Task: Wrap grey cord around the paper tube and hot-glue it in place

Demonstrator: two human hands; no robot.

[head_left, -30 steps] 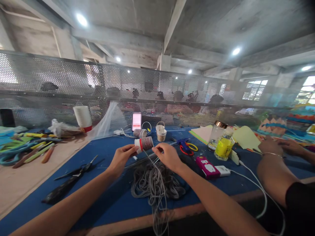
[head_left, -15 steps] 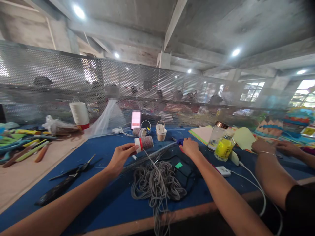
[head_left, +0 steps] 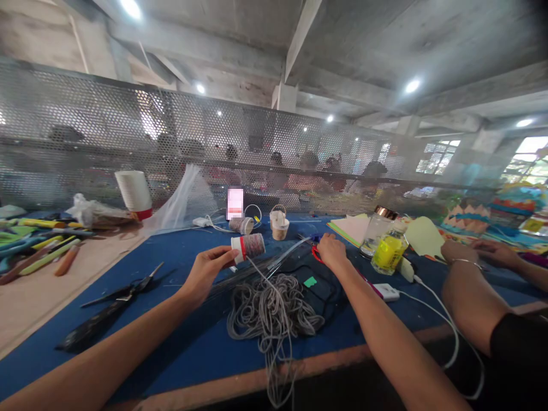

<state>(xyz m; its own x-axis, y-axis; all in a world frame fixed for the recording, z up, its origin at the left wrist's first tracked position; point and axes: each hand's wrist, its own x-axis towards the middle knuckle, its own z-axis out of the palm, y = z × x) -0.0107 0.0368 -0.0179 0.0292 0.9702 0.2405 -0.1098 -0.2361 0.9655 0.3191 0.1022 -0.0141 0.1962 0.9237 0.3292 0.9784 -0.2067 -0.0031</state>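
Note:
My left hand (head_left: 208, 270) is closed round a small cup (head_left: 247, 247) wrapped in grey cord, held above the blue table (head_left: 171, 268). A strand runs down from the cup to a loose pile of grey cord (head_left: 272, 311) that spills over the table's front edge. My right hand (head_left: 331, 253) reaches forward and rests on the scissors with red and yellow handles (head_left: 315, 253); its fingers curl over them, and most of the scissors are hidden.
Black scissors (head_left: 124, 294) lie at the left. Small cups (head_left: 280, 224), a glass jar (head_left: 377, 229) and a yellow bottle (head_left: 389, 250) stand behind. A white charger (head_left: 387, 292) with its cable lies at the right, next to another person's arms (head_left: 466, 285). A mesh screen (head_left: 128, 148) closes the back.
My right hand left the cord at the cup and reached forward right to the coloured scissors. My left hand kept holding the cup.

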